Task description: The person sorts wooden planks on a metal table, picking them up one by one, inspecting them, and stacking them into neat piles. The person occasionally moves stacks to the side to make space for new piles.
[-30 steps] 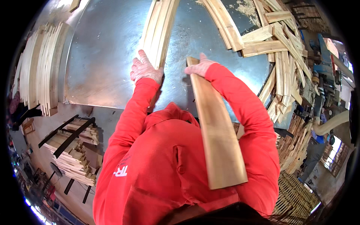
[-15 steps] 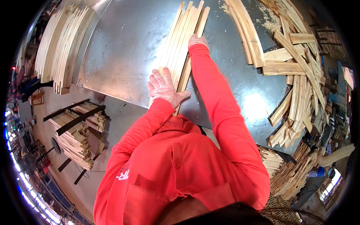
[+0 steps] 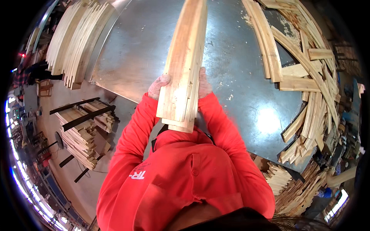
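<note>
A stack of long wooden boards (image 3: 181,69) is raised in front of me, between my two hands. The broad face of its top board is turned up, and the board ends at my side are uneven. My left hand (image 3: 158,86) grips the stack's left edge, its thumb showing beside the wood. On the opposite edge, my right hand (image 3: 204,83) is closed against the boards, with most of its fingers hidden. Beneath lies the grey metal table (image 3: 235,104), dotted with wood shavings.
Upright-edged boards (image 3: 79,44) stand in rows at the far left. Two boards (image 3: 266,42) lie at the table's right, beside a jumbled pile of offcuts (image 3: 312,100). Below left, more boards rest on a rack (image 3: 79,136) with black bars. A person (image 3: 32,73) is at the far left edge.
The boards have been lifted off the table and turned broad face up. My right hand has come back toward me, and my left hand has shifted to the stack's left edge.
</note>
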Tool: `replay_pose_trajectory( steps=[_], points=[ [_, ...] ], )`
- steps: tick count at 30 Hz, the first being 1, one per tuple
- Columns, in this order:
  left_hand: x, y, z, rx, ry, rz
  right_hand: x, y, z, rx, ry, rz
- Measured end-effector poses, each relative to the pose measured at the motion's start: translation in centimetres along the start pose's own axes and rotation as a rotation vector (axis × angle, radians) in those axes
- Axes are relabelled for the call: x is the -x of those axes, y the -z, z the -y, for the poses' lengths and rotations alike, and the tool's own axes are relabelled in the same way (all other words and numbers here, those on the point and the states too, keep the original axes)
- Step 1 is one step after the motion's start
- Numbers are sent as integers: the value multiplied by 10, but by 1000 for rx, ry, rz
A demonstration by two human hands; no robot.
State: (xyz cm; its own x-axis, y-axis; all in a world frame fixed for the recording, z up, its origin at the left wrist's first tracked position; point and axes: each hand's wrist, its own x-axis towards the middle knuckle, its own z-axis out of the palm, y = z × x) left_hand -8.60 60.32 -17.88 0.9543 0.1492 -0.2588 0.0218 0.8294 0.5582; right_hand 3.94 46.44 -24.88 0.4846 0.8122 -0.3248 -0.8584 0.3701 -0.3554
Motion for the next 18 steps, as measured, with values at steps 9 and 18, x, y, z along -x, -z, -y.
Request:
replay_pose_trajectory(
  steps=[9,18],
  points=[
    [1,75,-15,-1478,247,-759,-31,-11,-32,1270,311,-168],
    [58,58,-130,-1588,158,-1005,-105,-140,-136,1032,29,-113]
  ],
)
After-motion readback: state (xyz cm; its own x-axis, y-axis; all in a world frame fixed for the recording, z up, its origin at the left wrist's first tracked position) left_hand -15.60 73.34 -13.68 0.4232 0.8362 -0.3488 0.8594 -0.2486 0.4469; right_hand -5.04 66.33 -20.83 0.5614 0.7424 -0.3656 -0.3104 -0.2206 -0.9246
